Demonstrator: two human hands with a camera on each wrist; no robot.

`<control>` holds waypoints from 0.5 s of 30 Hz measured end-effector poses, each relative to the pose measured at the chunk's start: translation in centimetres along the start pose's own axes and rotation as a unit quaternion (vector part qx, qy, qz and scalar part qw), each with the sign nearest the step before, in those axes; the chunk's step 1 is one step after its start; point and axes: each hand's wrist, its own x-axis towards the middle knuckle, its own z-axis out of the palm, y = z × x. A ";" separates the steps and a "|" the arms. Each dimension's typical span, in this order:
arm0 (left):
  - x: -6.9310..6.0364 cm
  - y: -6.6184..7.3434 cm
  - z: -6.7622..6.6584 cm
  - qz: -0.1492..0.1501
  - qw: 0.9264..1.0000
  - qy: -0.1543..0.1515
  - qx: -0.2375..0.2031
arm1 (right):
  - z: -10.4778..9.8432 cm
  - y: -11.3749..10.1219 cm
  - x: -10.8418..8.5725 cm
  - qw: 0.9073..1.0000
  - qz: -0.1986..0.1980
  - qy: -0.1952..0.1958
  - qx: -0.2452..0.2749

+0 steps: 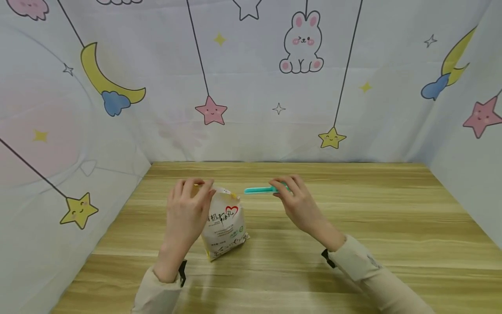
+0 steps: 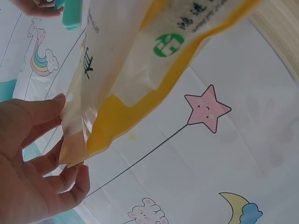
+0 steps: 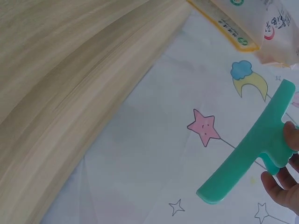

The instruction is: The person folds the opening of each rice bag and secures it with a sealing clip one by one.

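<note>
A white and yellow plastic food bag (image 1: 225, 224) with printed characters stands upright on the table, left of the middle. My left hand (image 1: 189, 207) pinches its top edge; the left wrist view shows the thumb on one face and fingers (image 2: 81, 179) behind the folded corner. To the right of the bag, my right hand (image 1: 295, 201) holds a turquoise bag clip (image 1: 259, 190) by its handle, the long bar pointing at the bag's top. In the right wrist view the clip (image 3: 247, 144) is pinched between thumb and fingers, apart from the bag (image 3: 259, 28).
The wood-grain table (image 1: 353, 209) reaches back to a white cloth backdrop (image 1: 255, 135) printed with stars, moons and a rabbit. Cloth walls also close off the left and right sides.
</note>
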 end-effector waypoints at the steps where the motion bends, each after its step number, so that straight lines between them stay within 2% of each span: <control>1: 0.0 0.0 0.0 -0.002 1.000 -0.001 0.000 | 0.0 0.0 0.1 1.000 -0.001 0.000 -0.001; 15: 0.0 -0.1 -0.1 -0.002 1.000 -0.002 0.003 | 0.3 -0.6 1.1 0.999 -0.015 0.004 -0.045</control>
